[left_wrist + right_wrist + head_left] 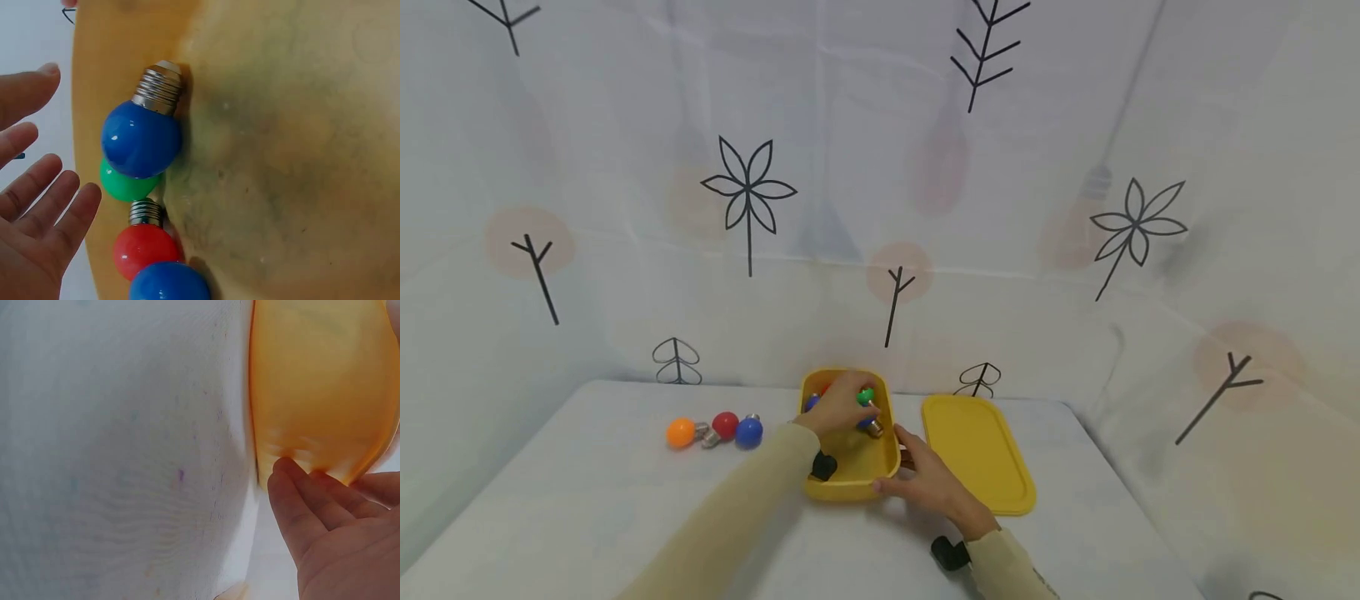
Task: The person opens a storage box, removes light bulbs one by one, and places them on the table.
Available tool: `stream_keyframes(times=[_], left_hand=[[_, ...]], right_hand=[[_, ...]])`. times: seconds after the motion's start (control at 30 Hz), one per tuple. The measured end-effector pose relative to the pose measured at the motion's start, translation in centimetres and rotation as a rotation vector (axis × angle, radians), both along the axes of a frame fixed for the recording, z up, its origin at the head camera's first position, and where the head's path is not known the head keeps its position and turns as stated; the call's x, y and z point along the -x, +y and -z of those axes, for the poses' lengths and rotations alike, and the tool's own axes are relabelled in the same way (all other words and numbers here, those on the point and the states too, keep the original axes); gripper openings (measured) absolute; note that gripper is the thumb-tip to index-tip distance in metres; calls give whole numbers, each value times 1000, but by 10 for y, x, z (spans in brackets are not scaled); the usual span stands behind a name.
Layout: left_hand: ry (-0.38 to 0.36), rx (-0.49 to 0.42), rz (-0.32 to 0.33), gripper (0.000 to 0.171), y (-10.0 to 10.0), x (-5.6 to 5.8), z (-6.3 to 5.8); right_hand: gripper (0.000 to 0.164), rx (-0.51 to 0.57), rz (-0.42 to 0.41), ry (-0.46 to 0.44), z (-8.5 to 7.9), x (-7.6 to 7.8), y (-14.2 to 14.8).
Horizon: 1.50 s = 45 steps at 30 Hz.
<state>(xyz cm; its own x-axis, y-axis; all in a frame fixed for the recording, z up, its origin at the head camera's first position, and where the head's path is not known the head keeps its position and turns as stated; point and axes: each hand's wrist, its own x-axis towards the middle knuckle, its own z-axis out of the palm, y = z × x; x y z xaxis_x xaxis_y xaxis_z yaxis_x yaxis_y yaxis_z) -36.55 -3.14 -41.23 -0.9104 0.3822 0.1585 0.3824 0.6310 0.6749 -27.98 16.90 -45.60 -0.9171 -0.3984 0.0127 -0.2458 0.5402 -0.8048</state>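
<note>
A yellow plastic box (859, 462) holds several coloured light bulbs along its far and right sides. My left hand (841, 407) reaches into it, above the bulbs. In the left wrist view, its fingers are spread and hold nothing, beside a blue bulb (142, 140) with a metal screw base. A green bulb (128, 181) lies partly under that one, followed by a red bulb (145, 251) and another blue bulb (169, 284). At the box's near right corner, my right hand (928, 482) holds the wall, thumb in front and fingers (294, 500) against the outside.
Left of the box, an orange bulb (681, 432), a red bulb (726, 425) and a blue bulb (748, 432) lie on the white table (587, 483). A yellow lid (981, 458) lies flat to the right. Behind the table hangs a patterned white cloth (820, 308).
</note>
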Motion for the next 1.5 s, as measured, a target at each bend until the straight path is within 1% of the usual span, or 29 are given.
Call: stream_keyframes(times=[0.07, 0.13, 0.3, 0.43, 0.73, 0.8, 1.0, 1.13, 1.27, 1.5], left_hand=[[-32, 9, -15, 41, 2, -1, 3], [-44, 31, -33, 42, 4, -2, 6], [-27, 72, -57, 44, 7, 0, 11], [-40, 88, -72, 47, 8, 0, 15], [-48, 99, -70, 51, 10, 4, 26], [-59, 105, -70, 50, 10, 5, 28], [-105, 78, -52, 42, 14, 1, 27], [-122, 82, -63, 45, 13, -2, 24], [-139, 93, -85, 50, 12, -6, 23], [-180, 46, -83, 45, 13, -12, 20]], right_hand=[[98, 1, -4, -2, 1, -1, 0], [98, 0, -6, 0, 1, -1, 1], [98, 2, 0, 9, 0, -1, 1], [98, 1, -4, 10, 0, -1, 1], [98, 3, -5, 10, 0, -1, 0], [98, 4, -8, 10, 0, -2, 0], [98, -20, -4, 24, 0, -3, 1], [98, -35, -6, 33, -2, -4, 0], [99, -50, 4, 21, -4, -6, 0], [101, -53, 13, 8, -6, -11, 1]])
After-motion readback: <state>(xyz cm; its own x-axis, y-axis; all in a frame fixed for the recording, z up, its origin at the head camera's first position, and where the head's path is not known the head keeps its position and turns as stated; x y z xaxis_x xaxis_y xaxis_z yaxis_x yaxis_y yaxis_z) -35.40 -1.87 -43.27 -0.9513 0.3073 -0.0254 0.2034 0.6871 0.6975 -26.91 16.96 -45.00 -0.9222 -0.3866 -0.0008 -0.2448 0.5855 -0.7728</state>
